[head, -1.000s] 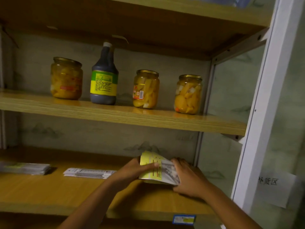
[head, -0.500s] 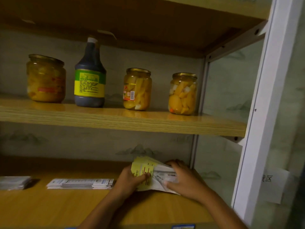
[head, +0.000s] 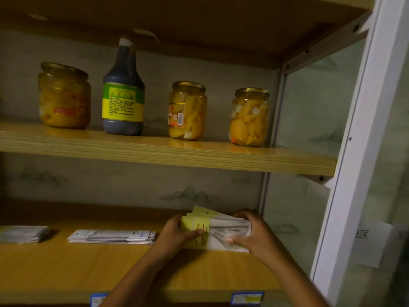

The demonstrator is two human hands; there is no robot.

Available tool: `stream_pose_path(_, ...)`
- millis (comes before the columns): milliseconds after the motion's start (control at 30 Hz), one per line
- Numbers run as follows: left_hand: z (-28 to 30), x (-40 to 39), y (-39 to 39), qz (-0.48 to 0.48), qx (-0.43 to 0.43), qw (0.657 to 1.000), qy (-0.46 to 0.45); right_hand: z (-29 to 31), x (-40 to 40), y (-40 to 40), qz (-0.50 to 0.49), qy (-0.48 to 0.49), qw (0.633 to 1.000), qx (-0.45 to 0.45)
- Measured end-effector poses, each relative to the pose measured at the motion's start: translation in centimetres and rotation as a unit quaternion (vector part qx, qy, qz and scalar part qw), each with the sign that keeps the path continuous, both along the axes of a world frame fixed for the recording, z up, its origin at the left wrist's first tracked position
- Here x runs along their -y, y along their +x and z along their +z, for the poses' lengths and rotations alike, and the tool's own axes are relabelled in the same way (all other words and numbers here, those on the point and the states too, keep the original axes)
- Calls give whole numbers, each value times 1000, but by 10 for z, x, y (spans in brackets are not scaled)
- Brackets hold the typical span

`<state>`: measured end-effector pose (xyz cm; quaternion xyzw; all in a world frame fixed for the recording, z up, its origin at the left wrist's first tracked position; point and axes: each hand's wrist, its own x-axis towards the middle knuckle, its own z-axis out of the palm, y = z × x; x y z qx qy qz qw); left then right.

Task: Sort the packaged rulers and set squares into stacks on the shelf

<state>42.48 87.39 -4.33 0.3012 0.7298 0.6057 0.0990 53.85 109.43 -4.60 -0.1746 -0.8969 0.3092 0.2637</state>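
A bundle of packaged set squares (head: pixel 219 232), with yellow and white cards, sits at the right end of the lower wooden shelf (head: pixel 88 264). My left hand (head: pixel 177 234) grips its left side, thumb across the yellow card. My right hand (head: pixel 254 233) grips its right side, fingers curled over the top edge. A flat stack of packaged rulers (head: pixel 112 237) lies on the shelf just left of my left hand. Another stack of packages (head: pixel 22 234) lies at the far left edge of the view.
On the upper shelf (head: pixel 155 151) stand three jars of yellow preserved fruit (head: pixel 188 111) and a dark bottle (head: pixel 123 91) with a green and yellow label. A white metal frame post (head: pixel 354 151) and glass side panel close off the right.
The bundle has been lowered and squared between both hands at the shelf's right end. The camera view shifted a little, so the shelf contents sit differently in frame.
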Motion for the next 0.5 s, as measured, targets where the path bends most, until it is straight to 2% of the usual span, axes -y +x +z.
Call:
stream_pose_path(100, -2, 0, -2, 7, 1, 1000, 14, -8, 3, 2, -23, -70, 996, -46)
stream_pose_path(200, -3, 0, -4, 5, 0, 1000, 16, -10, 0, 3, -6, -133, 991, -36)
stream_pose_path(500, -3, 2, 1, -23, 15, 999, 37, -10, 0, 9, 23, -198, 980, -25)
